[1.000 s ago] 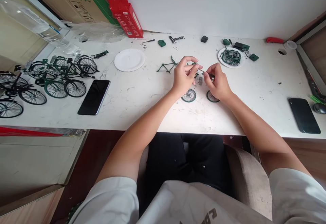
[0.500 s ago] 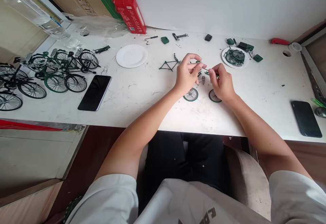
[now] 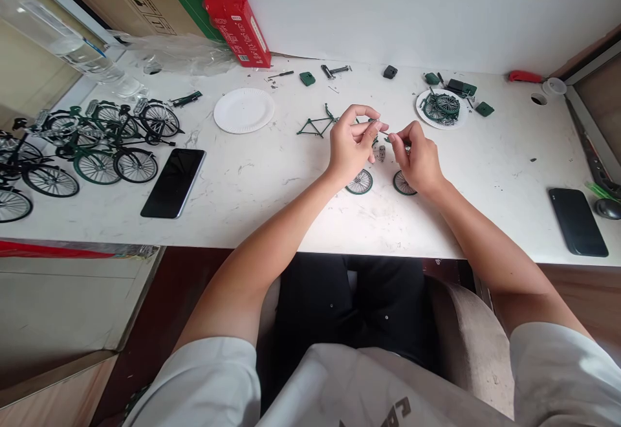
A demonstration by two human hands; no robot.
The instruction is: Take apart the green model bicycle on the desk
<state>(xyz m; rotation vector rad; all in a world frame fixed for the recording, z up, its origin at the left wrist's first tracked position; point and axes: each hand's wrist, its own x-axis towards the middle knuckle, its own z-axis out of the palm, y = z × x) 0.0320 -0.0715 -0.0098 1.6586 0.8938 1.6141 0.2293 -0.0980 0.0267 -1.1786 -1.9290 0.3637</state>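
My left hand (image 3: pixel 350 143) is raised over the white table, thumb and fingers pinched on a tiny part too small to name. Close on its right, my right hand (image 3: pixel 418 156) is closed around a small screwdriver, whose thin shaft (image 3: pixel 383 132) points at the left fingertips. Below the hands lie two small spoked wheels, one on the left (image 3: pixel 359 182) and one on the right (image 3: pixel 403 183), the latter partly hidden by my right hand. A green model bicycle frame (image 3: pixel 314 127) lies left of my left hand. A small metal rack (image 3: pixel 382 153) shows between the hands.
Several model bicycles (image 3: pixel 97 139) stand at the left beside a phone (image 3: pixel 173 183). An empty paper plate (image 3: pixel 244 110) lies left of centre; another plate (image 3: pixel 463 120) holds wheels. Another phone (image 3: pixel 578 222) is at right. A red box (image 3: pixel 242 32) and water bottle (image 3: pixel 72 48) stand behind.
The camera view has shifted slightly. Both hands keep nearly the same pose, with the right one still beside the left fingertips.
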